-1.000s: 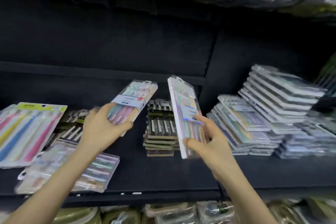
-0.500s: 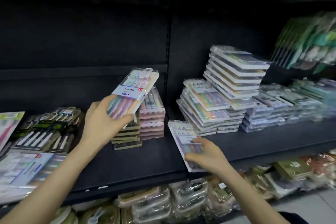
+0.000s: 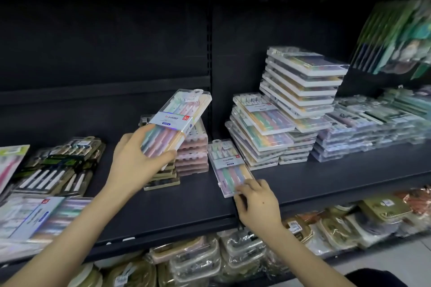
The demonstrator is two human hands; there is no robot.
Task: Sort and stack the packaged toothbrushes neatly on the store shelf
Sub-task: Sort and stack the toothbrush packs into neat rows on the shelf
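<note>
Shelf: dark metal store shelf (image 3: 338, 182) with a black back panel; bagged goods (image 3: 198, 261) fill the level below.
Sorted so far: a pastel stack (image 3: 258, 133) of matching packs sits right of centre, with a tall stack (image 3: 303, 84) just behind it and leaning a little; a pink stack (image 3: 193, 156) stands at centre, and dark packs (image 3: 58, 165) lie loosely overlapped at the left.
Left: the left hand (image 3: 137, 163) is raised above the shelf, fingers and thumb wrapped round the near end of the held pack (image 3: 179, 121), which tilts up toward the back, over the pink stack.
Right: the right hand (image 3: 256, 202) is low at the shelf's front edge, fingers curled over the near end of the flat pack (image 3: 229, 168); the thumb is hidden.
Flat pack: lies face up on bare shelf between the pink stack and the pastel stack, touching neither, skewed to the shelf edge.
Step in hand: probably setting down or squaring this one pastel pack, perhaps as the base of a new pile.
Next move: likely turn the flat pack parallel to its neighbours, then lower the held pack flat on top, labels the same way and edges flush.
Watch: the smooth plastic packs may slide, so the upper one needs a level, gentle release.
</note>
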